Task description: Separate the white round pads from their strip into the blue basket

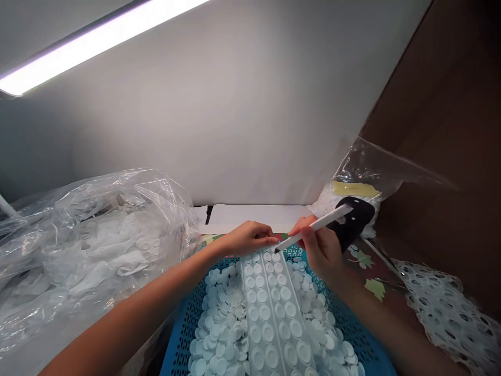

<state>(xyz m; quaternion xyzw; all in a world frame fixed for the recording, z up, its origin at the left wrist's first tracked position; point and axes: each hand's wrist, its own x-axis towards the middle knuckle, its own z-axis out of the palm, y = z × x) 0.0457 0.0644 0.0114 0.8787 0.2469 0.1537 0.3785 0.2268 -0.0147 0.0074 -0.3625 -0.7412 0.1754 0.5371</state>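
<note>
Head-worn single view, facing forward and down, close above the left hand [246, 239] and right hand [315, 250], taking in the pale wall [195, 125] beyond.

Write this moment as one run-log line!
Left hand: at white disc strip top | Right hand: holds white pen-shaped tool, tip at strip | Below: blue plastic basket, loose white discs

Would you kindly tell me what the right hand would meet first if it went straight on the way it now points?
The right hand would likely meet the top of the white disc strip, just beyond its white stick's tip; depth is unclear.
</note>
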